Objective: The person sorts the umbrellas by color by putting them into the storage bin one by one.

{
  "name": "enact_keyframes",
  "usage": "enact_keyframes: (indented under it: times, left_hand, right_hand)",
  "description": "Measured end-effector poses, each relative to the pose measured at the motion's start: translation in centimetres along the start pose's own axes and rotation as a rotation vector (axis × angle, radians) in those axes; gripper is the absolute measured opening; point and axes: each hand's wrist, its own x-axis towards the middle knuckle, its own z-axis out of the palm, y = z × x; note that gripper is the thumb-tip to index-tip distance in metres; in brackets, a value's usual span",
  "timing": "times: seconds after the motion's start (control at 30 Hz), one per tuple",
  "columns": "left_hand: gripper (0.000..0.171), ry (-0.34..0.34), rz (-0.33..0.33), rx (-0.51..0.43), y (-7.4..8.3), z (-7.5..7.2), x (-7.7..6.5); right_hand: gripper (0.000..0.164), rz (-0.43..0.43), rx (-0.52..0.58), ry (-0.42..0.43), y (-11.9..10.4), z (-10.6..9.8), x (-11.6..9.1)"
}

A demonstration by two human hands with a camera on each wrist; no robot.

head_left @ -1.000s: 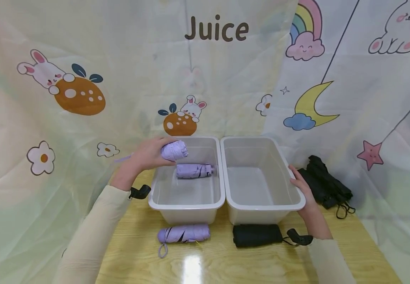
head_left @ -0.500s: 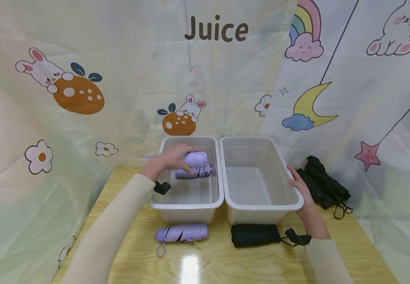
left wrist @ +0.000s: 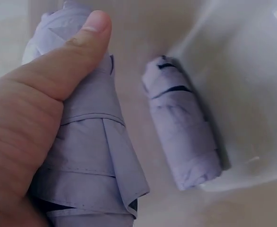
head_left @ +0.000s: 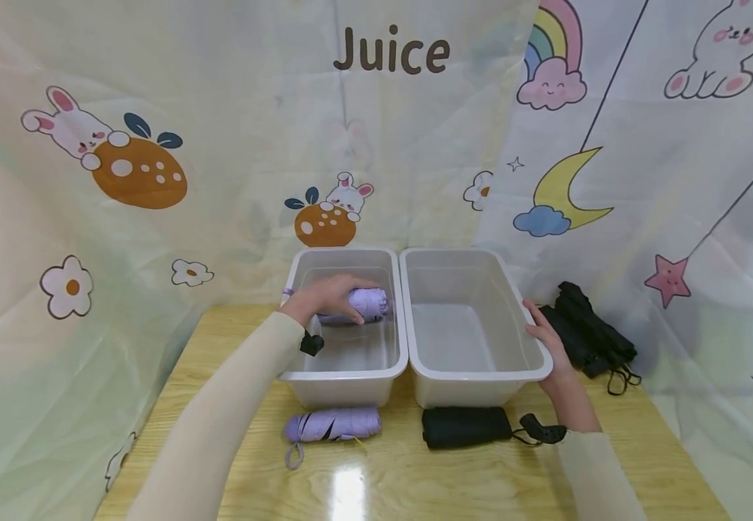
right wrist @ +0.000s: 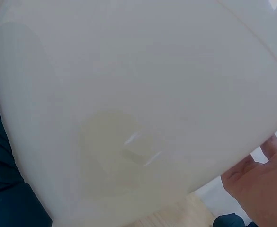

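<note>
Hands, two, well apart. The left hand is clamped round one purple folded umbrella, thumb lying across the fabric, within the left bin; the umbrella's gathered end faces right. Whether it touches the bin floor cannot be told. The right hand is at the right side of the right bin, touching its rim; its fingers are partly hidden, and whether they curl round the edge cannot be told.

Bins, two, pale grey, side by side: left bin and right bin.

Purple umbrellas, three in all: one in the left hand; a second purple umbrella lying in the left bin beside the held one, largely covered in the head view; a third purple umbrella on the near side of the left bin, one wrist loop at its left end.

Black items: one black folded umbrella, near side of the right bin, cord to the right; one dark bundle, right of the right hand, number of pieces unclear.

Wrist devices, black, two, one per wrist.

Table, one, wood-grained.

Backdrop, printed: two rabbits with oranges, one crescent moon, one word, "Juice".
</note>
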Motion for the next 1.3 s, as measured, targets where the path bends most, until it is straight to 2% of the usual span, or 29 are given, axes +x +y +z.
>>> enact_keyframes:
  times: [0.23,0.43,0.57,0.77,1.0,1.13,1.2,1.3]
  left_hand:
    - [0.074,-0.033,-0.065,0.03,-0.1,1.3,0.8]
    - [0.072,-0.028,-0.103,-0.114,-0.4,2.7,1.2]
    - [0.076,-0.046,-0.107,-0.166,-0.9,3.6,1.7]
    - [0.082,-0.07,-0.136,-0.167,-1.5,4.6,2.4]
    - [0.079,-0.089,-0.156,-0.183,-2.5,6.0,2.9]
    - [0.077,-0.088,-0.196,-0.206,-2.8,6.6,3.1]
    - [0.077,-0.094,-0.198,-0.207,-2.8,6.8,3.1]
    - [0.078,-0.097,-0.165,-0.164,-2.8,7.1,3.2]
  right_hand:
    - [0.055,0.003,-0.036,0.018,-0.2,0.1,-0.1]
    - [0.055,0.008,-0.045,0.028,-0.2,0.4,0.0]
    - [0.055,0.005,-0.048,0.019,0.0,0.3,0.0]
    - [0.055,-0.014,-0.044,0.014,0.0,0.3,0.0]
    - [0.055,-0.012,-0.035,0.0,-0.1,0.4,0.2]
    - [0.055,-0.023,-0.024,-0.005,-0.1,0.3,0.3]
    - [0.055,-0.019,-0.025,-0.006,-0.1,0.3,0.3]
    - [0.055,-0.019,-0.035,-0.005,-0.1,0.3,0.2]
